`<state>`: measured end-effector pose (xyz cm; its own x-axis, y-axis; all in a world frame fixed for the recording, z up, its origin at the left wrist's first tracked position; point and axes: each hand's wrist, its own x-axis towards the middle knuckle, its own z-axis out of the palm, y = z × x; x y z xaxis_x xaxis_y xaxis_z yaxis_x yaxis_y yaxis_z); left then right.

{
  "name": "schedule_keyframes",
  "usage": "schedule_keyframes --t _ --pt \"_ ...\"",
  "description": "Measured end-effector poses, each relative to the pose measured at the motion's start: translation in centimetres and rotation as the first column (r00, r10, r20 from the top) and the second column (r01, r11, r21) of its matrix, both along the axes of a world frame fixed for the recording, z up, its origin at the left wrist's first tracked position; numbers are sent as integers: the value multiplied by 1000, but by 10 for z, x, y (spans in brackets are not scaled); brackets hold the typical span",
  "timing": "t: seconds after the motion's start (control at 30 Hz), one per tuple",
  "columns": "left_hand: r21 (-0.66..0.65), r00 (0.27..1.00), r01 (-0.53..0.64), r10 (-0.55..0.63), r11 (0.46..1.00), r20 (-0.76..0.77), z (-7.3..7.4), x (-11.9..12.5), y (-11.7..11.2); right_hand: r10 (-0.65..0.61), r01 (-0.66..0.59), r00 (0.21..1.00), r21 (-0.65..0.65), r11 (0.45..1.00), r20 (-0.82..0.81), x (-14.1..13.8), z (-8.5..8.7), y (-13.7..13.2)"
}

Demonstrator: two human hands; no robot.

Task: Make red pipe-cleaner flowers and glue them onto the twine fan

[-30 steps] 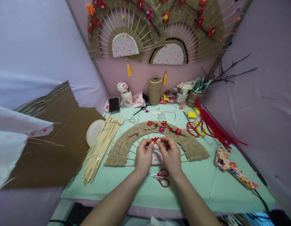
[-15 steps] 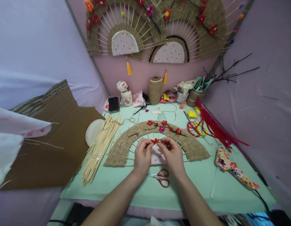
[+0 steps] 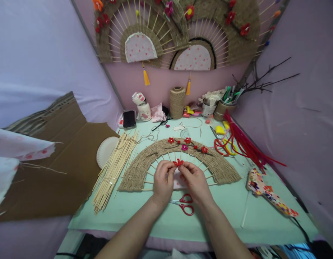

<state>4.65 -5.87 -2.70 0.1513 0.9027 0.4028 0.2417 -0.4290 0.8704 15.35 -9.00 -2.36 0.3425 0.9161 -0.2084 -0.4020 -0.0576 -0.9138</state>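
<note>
Between my two hands is a small red flower (image 3: pixel 178 163), bent from what looks like fuzzy pipe cleaner. My left hand (image 3: pixel 164 180) pinches its left side with thumb and forefinger. From the right, my right hand (image 3: pixel 194 180) pinches it too. Both hands are above a twine-woven fan (image 3: pixel 136 175) that lies on the table, decorated with red and magenta flowers (image 3: pixel 188 140) on a dark twig. My wrists partly cover the fan's dotted cloth centre (image 3: pixel 179 182). Red-handled scissors (image 3: pixel 185 204) lie just below, between my forearms.
Left of the fan lies a bundle of thin sticks (image 3: pixel 115 172), beside brown cardboard (image 3: pixel 55 169). To the right are red pipe cleaners (image 3: pixel 244 144), yellow-handled scissors (image 3: pixel 231 146) and a flower-patterned glue gun (image 3: pixel 270 194) with its cord. A twine spool (image 3: pixel 177 102) stands at the back.
The red flower has turned slightly between my fingers, and its petals show more openly. My right fingers have shifted a little lower on it. The view has moved slightly.
</note>
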Motion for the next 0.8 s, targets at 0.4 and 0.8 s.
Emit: schedule_keyframes --t 0.4,0.8 --pt "-707 787 437 144 557 600 32 -2 -1 -81 15 861 136 991 502 9 -10 -6" --pt "-740 842 336 166 582 513 33 -6 -2 -115 -27 585 161 986 803 9 -14 -6"
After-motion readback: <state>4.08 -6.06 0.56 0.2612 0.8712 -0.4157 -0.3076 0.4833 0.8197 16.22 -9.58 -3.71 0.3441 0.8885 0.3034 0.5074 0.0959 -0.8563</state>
